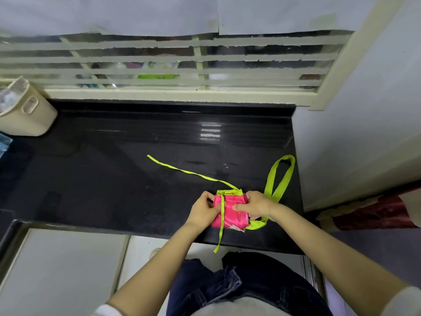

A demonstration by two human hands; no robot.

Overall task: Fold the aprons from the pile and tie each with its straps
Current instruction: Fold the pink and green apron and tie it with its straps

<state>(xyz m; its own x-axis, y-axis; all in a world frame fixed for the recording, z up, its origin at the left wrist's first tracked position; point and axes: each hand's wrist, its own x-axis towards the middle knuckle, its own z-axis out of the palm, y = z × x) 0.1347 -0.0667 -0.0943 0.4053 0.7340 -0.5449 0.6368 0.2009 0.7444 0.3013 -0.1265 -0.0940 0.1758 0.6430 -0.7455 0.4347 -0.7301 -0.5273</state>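
Observation:
A pink apron (232, 215) folded into a small bundle lies near the front edge of the black counter (114, 167). My left hand (204, 210) grips the bundle's left side and pinches a lime-green strap (220, 226) that crosses the bundle and hangs over the counter's edge. My right hand (255, 205) grips the bundle's right side, thumb on top. A second green strap (189, 171) trails away to the back left. The green neck loop (281, 176) lies to the right of the bundle.
A beige plastic bin (27, 110) stands at the counter's back left corner. A window with taped glass (159, 65) runs behind the counter. A white wall (353, 133) closes the right side. Red patterned cloth (373, 213) sits low on the right.

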